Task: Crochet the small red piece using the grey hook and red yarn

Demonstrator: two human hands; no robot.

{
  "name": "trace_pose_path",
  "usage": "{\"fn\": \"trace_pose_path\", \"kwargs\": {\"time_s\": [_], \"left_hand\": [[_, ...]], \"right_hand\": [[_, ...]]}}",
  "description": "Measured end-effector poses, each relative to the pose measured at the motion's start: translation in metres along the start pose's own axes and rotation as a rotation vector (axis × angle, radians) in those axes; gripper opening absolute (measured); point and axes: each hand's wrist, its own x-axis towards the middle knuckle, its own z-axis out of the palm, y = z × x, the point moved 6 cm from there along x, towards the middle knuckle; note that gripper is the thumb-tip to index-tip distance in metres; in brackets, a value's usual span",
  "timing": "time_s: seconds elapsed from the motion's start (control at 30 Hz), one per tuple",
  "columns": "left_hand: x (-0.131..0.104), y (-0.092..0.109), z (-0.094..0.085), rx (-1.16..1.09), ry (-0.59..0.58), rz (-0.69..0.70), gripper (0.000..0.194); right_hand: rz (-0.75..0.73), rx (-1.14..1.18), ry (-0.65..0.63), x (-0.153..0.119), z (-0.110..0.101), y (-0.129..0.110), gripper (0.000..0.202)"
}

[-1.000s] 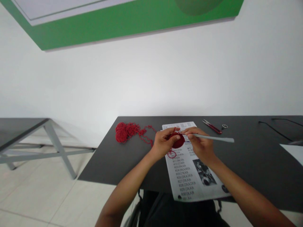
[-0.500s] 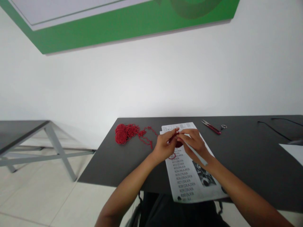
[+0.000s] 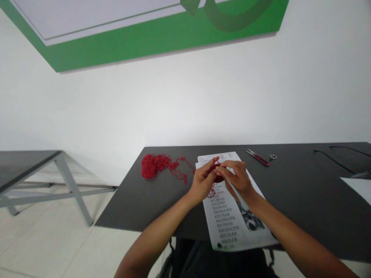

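Note:
My left hand [image 3: 202,181] is closed on a small dark red crochet piece [image 3: 219,178], pinching its left side with thumb and fingers. Red yarn [image 3: 211,192] loops below that hand. At the upper edge of the piece my right hand [image 3: 238,177] has its fingertips pinched together; any hook between them is hidden. A pale strip shows beside the right palm, and I cannot tell what it is. Under both hands lie printed pattern sheets [image 3: 223,227] with rows of text and a dark picture. From the left hand, yarn runs to a red yarn ball [image 3: 148,166], partly tangled.
Red-handled scissors [image 3: 257,157] and a small metal ring [image 3: 273,157] lie at the back right of the dark table [image 3: 304,204]. Farther right are eyeglasses [image 3: 336,162] and a white sheet [image 3: 358,189]. Another table [image 3: 29,166] stands at the left.
The view has tilted slightly upward. My right fingers have shifted slightly at the piece, and my left index finger is a little more raised. The red yarn below the left hand shows more loops.

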Motion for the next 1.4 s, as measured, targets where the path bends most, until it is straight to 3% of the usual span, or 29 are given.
{"fn": "trace_pose_path", "kwargs": {"time_s": [0.13,0.4,0.5,0.6,0.7,0.77,0.83,0.93,1.13,1.3,1.4], "left_hand": [[-0.006,0.011,0.0,0.292,0.038,0.238,0.048],[-0.011,0.02,-0.002,0.518,0.11,0.433,0.048],[-0.01,0.024,-0.005,0.46,0.169,0.36,0.045],[-0.007,0.013,-0.005,0.229,0.222,0.146,0.047],[-0.005,-0.004,0.0,-0.092,0.204,-0.033,0.049],[-0.003,-0.01,0.003,-0.206,0.157,-0.085,0.049],[-0.001,-0.008,0.002,-0.18,0.128,-0.071,0.052],[0.002,0.006,-0.007,0.031,0.14,0.033,0.056],[0.002,0.031,-0.015,0.345,0.152,0.231,0.047],[0.003,0.034,-0.015,0.387,0.167,0.307,0.036],[0.005,0.033,-0.016,0.387,0.163,0.3,0.033]], "right_hand": [[-0.003,0.014,-0.009,0.002,-0.001,-0.001,0.031],[0.247,0.233,0.016,0.011,-0.001,-0.001,0.015],[0.281,0.249,0.022,0.01,-0.001,0.0,0.015],[0.168,0.145,0.064,0.008,-0.004,0.001,0.018],[0.065,0.088,0.066,0.005,-0.003,0.003,0.021],[0.097,0.119,0.056,0.004,-0.002,0.007,0.02],[0.188,0.187,0.029,0.003,0.0,0.01,0.018],[0.288,0.313,-0.002,0.003,0.001,0.01,0.018],[0.272,0.493,0.046,0.007,-0.004,0.007,0.017],[0.255,0.456,0.052,0.003,-0.002,0.01,0.018],[0.322,0.452,0.055,0.0,-0.001,0.011,0.018]]}}
